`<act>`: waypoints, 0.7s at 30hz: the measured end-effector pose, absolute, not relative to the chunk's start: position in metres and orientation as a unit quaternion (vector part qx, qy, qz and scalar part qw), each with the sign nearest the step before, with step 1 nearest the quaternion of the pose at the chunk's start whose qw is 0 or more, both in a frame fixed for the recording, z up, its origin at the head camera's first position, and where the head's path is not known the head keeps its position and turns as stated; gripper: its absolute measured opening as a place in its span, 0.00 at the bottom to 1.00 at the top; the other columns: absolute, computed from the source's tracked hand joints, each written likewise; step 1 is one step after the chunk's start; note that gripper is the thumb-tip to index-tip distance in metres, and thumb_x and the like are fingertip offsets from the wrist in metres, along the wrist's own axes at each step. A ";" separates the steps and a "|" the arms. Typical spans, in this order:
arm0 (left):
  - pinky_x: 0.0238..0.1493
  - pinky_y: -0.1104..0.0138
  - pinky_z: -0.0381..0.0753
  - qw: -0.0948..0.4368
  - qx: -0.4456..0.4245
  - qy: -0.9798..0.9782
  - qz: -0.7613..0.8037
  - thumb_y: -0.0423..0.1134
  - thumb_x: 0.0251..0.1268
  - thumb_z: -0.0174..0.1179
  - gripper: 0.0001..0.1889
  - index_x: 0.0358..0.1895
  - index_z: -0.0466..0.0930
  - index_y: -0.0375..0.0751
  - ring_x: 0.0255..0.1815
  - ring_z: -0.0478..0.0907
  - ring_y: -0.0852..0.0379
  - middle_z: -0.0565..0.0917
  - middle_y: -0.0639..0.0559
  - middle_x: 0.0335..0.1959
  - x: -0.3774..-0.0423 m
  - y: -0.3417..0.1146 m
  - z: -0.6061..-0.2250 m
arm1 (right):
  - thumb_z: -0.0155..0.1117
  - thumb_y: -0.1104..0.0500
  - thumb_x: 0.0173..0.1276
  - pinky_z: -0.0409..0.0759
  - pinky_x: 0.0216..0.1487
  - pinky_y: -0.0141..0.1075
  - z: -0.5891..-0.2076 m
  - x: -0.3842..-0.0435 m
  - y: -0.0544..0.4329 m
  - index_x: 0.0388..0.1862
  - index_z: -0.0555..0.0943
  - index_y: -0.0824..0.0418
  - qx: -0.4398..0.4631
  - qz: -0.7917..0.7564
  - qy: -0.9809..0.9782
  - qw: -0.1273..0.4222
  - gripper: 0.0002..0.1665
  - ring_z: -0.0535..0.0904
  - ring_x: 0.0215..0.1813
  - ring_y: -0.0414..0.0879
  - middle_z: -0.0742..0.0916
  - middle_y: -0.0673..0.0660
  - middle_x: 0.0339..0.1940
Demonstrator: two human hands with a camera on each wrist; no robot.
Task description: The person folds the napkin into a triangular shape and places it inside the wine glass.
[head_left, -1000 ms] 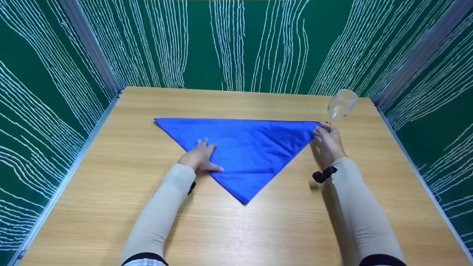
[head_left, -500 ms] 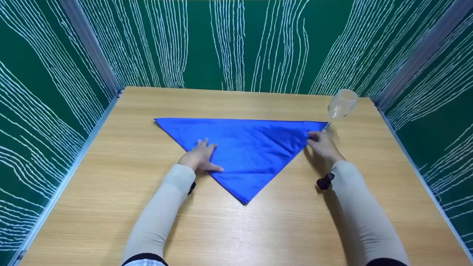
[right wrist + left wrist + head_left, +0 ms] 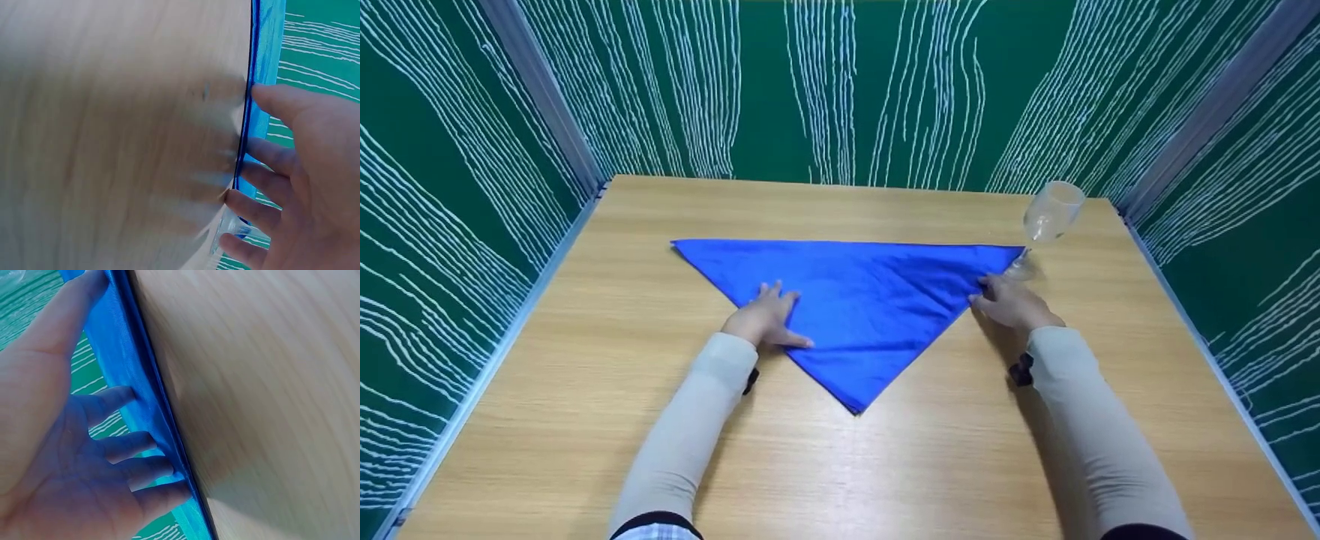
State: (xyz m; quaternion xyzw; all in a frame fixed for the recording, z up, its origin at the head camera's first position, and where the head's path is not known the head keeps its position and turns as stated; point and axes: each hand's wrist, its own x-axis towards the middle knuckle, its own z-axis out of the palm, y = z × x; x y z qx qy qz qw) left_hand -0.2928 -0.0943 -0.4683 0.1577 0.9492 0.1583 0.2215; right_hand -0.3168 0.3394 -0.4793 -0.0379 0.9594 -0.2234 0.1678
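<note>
A blue cloth [image 3: 877,300], folded into a triangle, lies flat with its long side towards the back and one corner pointing at me. My left hand [image 3: 765,319] rests on its left slanting edge, fingers and thumb spread. In the left wrist view that hand's fingertips [image 3: 163,466] meet the cloth near its folded border. On the other side my right hand [image 3: 1014,304] touches the right slanting edge, below the right corner. The right wrist view shows its thumb and fingers [image 3: 270,180] loosely extended along the edge, not curled round it.
A clear stemmed glass [image 3: 1051,214] stands at the back right, its foot close beside the cloth's right corner and just beyond my right hand. The wooden table [image 3: 900,480] is bounded by green walls [image 3: 765,90] with white wavy lines at the back and sides.
My right hand has slid from the cloth's right corner down along the slanting edge towards me, uncovering the corner and the glass's foot. The left hand and the cloth keep their place.
</note>
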 end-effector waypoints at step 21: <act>0.75 0.45 0.48 0.187 0.213 0.943 0.176 0.57 0.62 0.68 0.42 0.76 0.63 0.46 0.80 0.40 0.38 0.49 0.38 0.80 -0.290 -0.096 -0.472 | 0.58 0.43 0.76 0.47 0.74 0.63 -0.485 -0.312 0.348 0.79 0.56 0.66 -0.108 -0.267 0.945 0.155 0.45 0.46 0.79 0.68 0.51 0.71 0.80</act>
